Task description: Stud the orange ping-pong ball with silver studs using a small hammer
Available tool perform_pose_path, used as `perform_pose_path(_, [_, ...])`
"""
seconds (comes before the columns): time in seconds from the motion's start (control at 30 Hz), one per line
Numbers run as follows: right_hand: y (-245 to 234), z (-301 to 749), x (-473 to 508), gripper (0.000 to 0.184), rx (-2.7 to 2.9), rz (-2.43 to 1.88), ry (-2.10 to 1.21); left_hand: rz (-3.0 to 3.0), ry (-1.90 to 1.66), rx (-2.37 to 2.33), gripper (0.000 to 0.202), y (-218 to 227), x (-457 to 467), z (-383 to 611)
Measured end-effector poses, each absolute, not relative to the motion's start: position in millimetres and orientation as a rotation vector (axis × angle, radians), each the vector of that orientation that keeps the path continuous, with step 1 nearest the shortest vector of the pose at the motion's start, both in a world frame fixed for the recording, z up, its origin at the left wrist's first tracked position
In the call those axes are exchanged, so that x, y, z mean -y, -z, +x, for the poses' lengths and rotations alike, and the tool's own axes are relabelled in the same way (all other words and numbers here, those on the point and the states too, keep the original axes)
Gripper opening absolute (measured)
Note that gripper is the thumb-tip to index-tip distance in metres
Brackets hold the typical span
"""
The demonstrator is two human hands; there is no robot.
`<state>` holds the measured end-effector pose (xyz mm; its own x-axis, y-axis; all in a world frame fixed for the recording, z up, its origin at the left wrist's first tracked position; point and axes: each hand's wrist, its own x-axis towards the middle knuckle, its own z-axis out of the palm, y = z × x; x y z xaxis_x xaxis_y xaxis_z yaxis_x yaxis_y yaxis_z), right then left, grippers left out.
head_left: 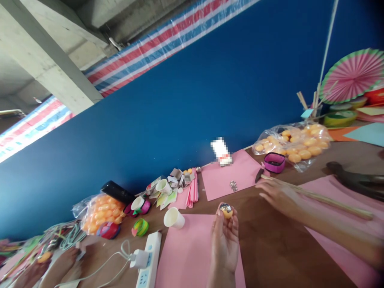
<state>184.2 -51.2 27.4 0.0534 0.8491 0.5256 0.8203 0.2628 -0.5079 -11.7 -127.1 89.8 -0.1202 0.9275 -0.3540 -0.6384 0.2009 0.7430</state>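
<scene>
My left hand [225, 244] is raised palm-up above a pink sheet [186, 252], its fingers curled round a shiny ball [226, 210] that looks silver on top and orange below. To the right, my right hand [275, 196] is stretched out, fingers apart, beside a hammer [259, 175] with a long wooden handle; whether it touches the handle I cannot tell. Small silvery pieces [233, 185] lie in a pile on another pink sheet [222, 180] ahead of it. A white paper cup [174, 218] stands to the left of my left hand.
Bags of orange balls [309, 142] lie at the back right and left. A magenta ring-shaped container [274, 162] sits near the hammer. A power strip [149, 260] with a plugged-in charger lies at front left. Another person's hands [60, 264] show at lower left. A blue wall [180, 112] borders the table.
</scene>
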Motion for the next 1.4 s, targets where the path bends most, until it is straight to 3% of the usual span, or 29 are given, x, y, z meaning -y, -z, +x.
perform_pose_path(0.43, [-35,133,4,0.027,1.991,-1.504,-0.178,0.382,-1.420,-1.062,0.027,-76,138,-28])
perform_pose_path(0.7, [-32,132,-3,0.017,2.055,-1.475,-0.317,0.737,-1.381,-1.150,0.027,-87,145,-36])
perform_pose_path(1.0, [-25,147,-7,0.009,2.010,-1.438,-0.443,0.526,-1.405,-1.045,0.030,-85,143,-28])
perform_pose_path(1.17, [-33,155,8,0.015,1.972,-1.379,-0.597,0.388,-1.387,-1.009,0.032,-85,140,-23])
perform_pose_path(1.4, [-65,149,63,0.014,1.703,-1.143,-1.052,0.236,-1.406,-0.904,0.031,-72,135,-14])
